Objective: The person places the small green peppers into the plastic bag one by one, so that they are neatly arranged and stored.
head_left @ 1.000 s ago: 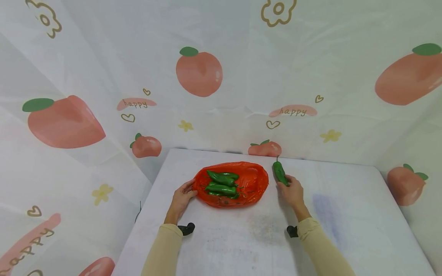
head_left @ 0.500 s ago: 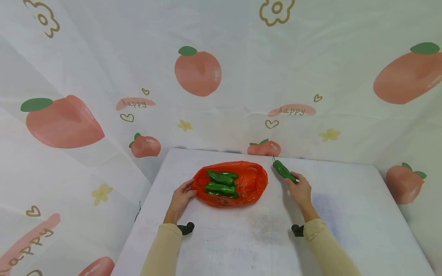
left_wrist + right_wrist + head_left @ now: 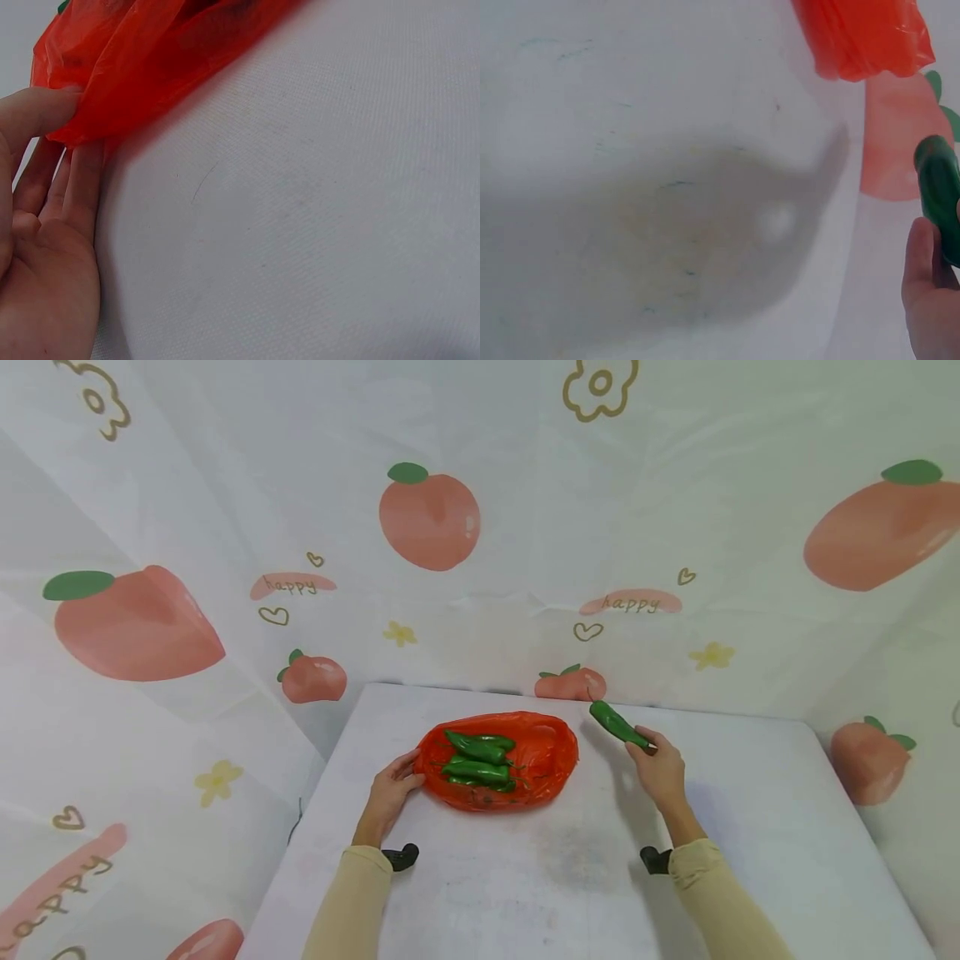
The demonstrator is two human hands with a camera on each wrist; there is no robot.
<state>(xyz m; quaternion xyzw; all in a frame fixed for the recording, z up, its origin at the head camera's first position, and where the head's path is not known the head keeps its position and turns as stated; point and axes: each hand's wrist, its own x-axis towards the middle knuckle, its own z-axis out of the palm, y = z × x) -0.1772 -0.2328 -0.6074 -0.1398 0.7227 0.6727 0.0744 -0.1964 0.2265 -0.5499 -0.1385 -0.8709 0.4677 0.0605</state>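
On the table sits a red plastic bag (image 3: 543, 747), its mouth spread wide, with several green peppers (image 3: 478, 771) piled in its left half. My left hand (image 3: 387, 795) holds the bag's left edge; in the left wrist view the thumb lies on the near side of the thin plastic (image 3: 142, 71) and the fingers go behind it. To the right of the bag, my right hand (image 3: 662, 774) grips one green pepper (image 3: 617, 723) by its lower end. That pepper slants up and left, stem end away from the hand, above a shadow on the tabletop.
A white table (image 3: 525, 893) with faint stains runs back to a white backdrop (image 3: 517, 568) printed with peaches. Dark curved pieces (image 3: 656, 860) stick out at both wrists, by the sleeves.
My right hand has moved rightward and slightly away from me with the pepper, which has turned from near upright to a slant. The left hand stays at the bag's edge.
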